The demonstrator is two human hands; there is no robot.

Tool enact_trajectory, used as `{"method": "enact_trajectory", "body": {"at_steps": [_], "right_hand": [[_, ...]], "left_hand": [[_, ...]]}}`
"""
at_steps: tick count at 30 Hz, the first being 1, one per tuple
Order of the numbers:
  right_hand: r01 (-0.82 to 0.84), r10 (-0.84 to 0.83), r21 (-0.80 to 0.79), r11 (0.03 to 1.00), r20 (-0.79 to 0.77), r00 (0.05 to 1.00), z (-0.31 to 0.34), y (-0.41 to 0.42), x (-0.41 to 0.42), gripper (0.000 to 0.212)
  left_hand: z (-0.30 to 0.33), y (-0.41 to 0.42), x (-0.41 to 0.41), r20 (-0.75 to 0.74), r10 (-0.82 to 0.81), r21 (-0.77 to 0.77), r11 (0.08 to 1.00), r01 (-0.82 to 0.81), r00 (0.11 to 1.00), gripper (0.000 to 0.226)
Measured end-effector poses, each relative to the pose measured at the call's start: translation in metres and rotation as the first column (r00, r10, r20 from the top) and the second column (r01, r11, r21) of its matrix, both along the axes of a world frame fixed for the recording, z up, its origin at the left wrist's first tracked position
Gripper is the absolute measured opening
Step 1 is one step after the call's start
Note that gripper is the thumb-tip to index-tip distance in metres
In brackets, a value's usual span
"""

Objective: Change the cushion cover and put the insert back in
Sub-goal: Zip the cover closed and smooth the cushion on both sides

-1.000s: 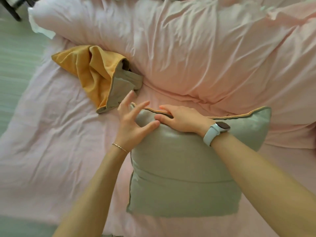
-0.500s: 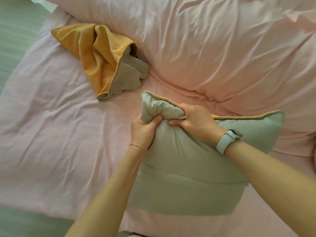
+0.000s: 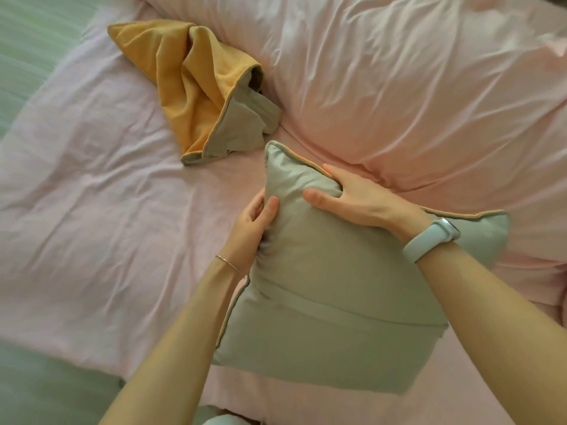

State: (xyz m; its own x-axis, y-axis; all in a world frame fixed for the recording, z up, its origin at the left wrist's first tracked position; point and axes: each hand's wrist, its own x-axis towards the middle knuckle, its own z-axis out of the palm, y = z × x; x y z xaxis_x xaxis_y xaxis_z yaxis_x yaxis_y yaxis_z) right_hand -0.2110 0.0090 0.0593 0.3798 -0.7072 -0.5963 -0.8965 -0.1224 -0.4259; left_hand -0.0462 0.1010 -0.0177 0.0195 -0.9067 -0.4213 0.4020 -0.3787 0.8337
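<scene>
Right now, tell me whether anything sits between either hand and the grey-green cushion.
Nothing visible does. The left hand already grips the cushion at its left edge, and the right hand presses on its upper edge. The discarded yellow cover lies apart on the pink bedding, clear of both.

1. Cushion [image 3: 331, 302]: smooth grey-green cloth, faint sheen, mustard piping.
2. Loose cover [image 3: 196, 87]: matt mustard cloth, slightly napped, grey-green lining.
3. Sheet [image 3: 92, 185]: matt pink cloth, creased.
4. Watch strap [image 3: 426, 243]: smooth, matt, rubbery-looking.
</scene>
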Motion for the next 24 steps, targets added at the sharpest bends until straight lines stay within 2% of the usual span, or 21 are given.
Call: {"method": "enact_trajectory", "body": {"at_steps": [3,5,7,8,10,11,15,16,18,19,21,22,24], "right_hand": [[0.019,-0.016,0.09,0.996,-0.036,0.999,-0.007,-0.003,0.004,0.114],[0.003,0.008,0.183,0.983,-0.061,0.998,-0.013,-0.009,-0.003,0.118],[-0.01,0.017,0.216,0.976,-0.03,0.999,-0.016,-0.01,-0.007,0.119],[0.022,-0.026,0.196,0.98,0.022,0.999,-0.02,-0.01,-0.009,0.108],[0.095,-0.121,0.129,0.987,0.204,0.972,-0.024,-0.003,-0.009,0.059],[0.146,-0.164,0.083,0.986,0.27,0.949,-0.025,0.001,-0.009,0.045],[0.348,-0.288,-0.105,0.932,0.372,0.882,-0.041,0.009,-0.012,0.017],[0.392,-0.315,-0.153,0.907,0.37,0.874,-0.044,0.01,-0.014,0.02],[0.464,-0.359,-0.24,0.853,0.376,0.854,-0.044,0.011,-0.018,0.038],[0.486,-0.364,-0.256,0.835,0.405,0.839,-0.042,0.012,-0.019,0.046],[0.497,-0.384,-0.195,0.846,0.425,0.82,-0.032,0.007,-0.025,0.048],[0.461,-0.383,-0.147,0.875,0.37,0.846,-0.022,0.002,-0.028,0.047],[0.356,-0.339,-0.024,0.934,0.249,0.907,0.004,-0.01,-0.033,0.055]], "left_hand": [[-0.004,0.006,0.008,0.025,-0.183,0.095,0.979,0.18,0.983,0.062],[-0.004,0.009,0.009,0.069,-0.292,0.142,0.949,0.28,0.954,0.051],[-0.001,0.007,0.001,0.117,-0.259,0.16,0.958,0.24,0.959,0.047],[-0.001,0.005,-0.006,0.148,-0.198,0.152,0.973,0.176,0.969,0.048],[0.0,0.003,-0.021,0.197,-0.052,0.116,0.993,0.03,0.979,0.05],[-0.001,0.002,-0.027,0.211,0.016,0.103,0.994,-0.039,0.977,0.048],[0.001,-0.006,-0.044,0.16,0.212,0.11,0.967,-0.231,0.964,0.031],[0.002,-0.01,-0.048,0.156,0.24,0.114,0.959,-0.259,0.958,0.025],[0.003,-0.018,-0.055,0.198,0.279,0.115,0.945,-0.305,0.94,0.009],[0.006,-0.02,-0.058,0.227,0.29,0.118,0.939,-0.322,0.93,0.014],[0.008,-0.021,-0.065,0.276,0.295,0.124,0.933,-0.338,0.915,0.033],[0.01,-0.022,-0.067,0.272,0.292,0.11,0.937,-0.332,0.917,0.037],[0.016,-0.025,-0.068,0.202,0.247,0.062,0.963,-0.264,0.948,0.024]]}}
